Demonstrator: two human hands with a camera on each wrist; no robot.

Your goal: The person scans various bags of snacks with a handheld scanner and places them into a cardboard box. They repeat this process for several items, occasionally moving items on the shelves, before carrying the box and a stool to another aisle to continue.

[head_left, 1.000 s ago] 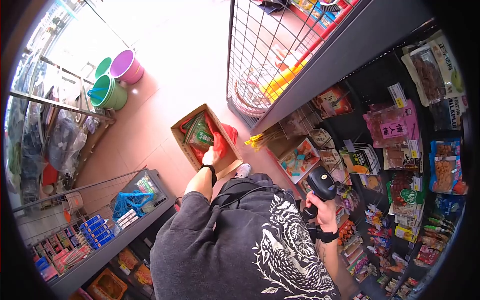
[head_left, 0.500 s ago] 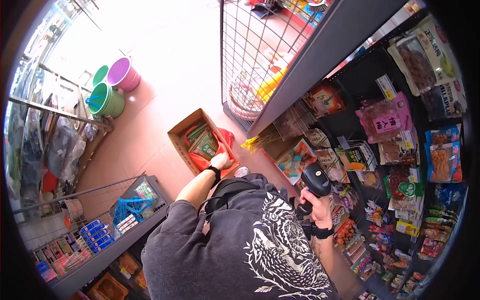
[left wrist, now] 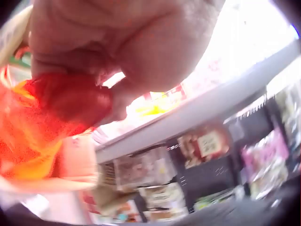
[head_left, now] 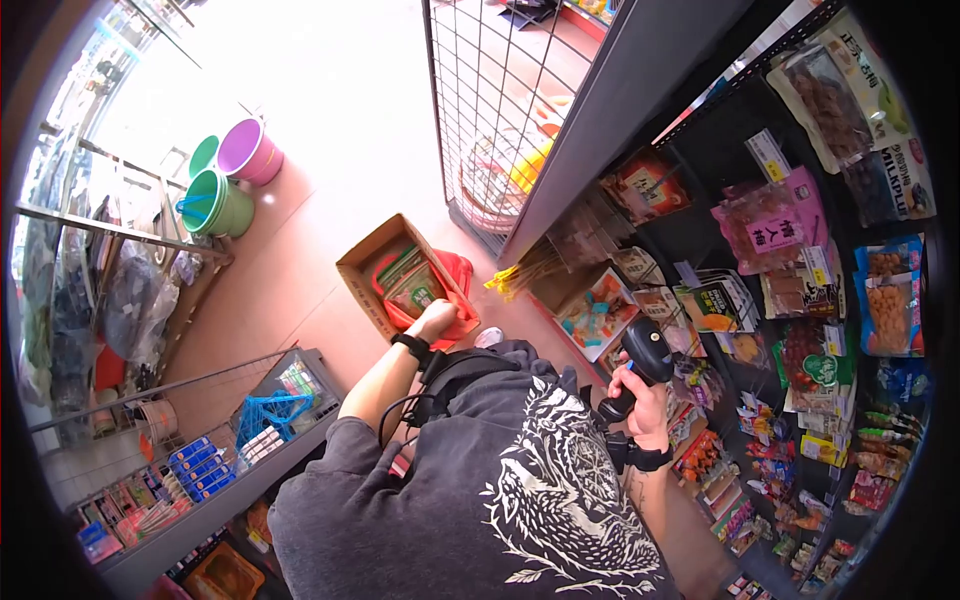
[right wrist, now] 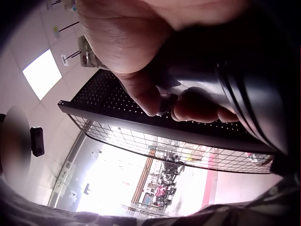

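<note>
A cardboard box (head_left: 366,262) stands on the floor, holding a red plastic bag (head_left: 455,272) with green packets (head_left: 412,288) inside it. My left hand (head_left: 434,322) is at the box's near side, and in the left wrist view its fingers (left wrist: 80,101) pinch the red bag (left wrist: 28,136). On the right, my right hand (head_left: 643,400) grips the handle of a black handheld scanner (head_left: 648,350); the right wrist view shows the fingers (right wrist: 197,106) curled round the dark handle (right wrist: 249,99).
Shelves with hanging snack packets (head_left: 780,235) line the right side. A wire mesh panel (head_left: 480,110) rises ahead. Purple (head_left: 250,155) and green buckets (head_left: 225,205) stand at the upper left, above a low shelf with blue boxes (head_left: 203,468). Yellow-tipped sticks (head_left: 510,280) lean beside the box.
My left hand has moved slightly right and toward the body, along the bag's near edge. More of the green packets shows. The right hand keeps hold of the scanner, with small shifts.
</note>
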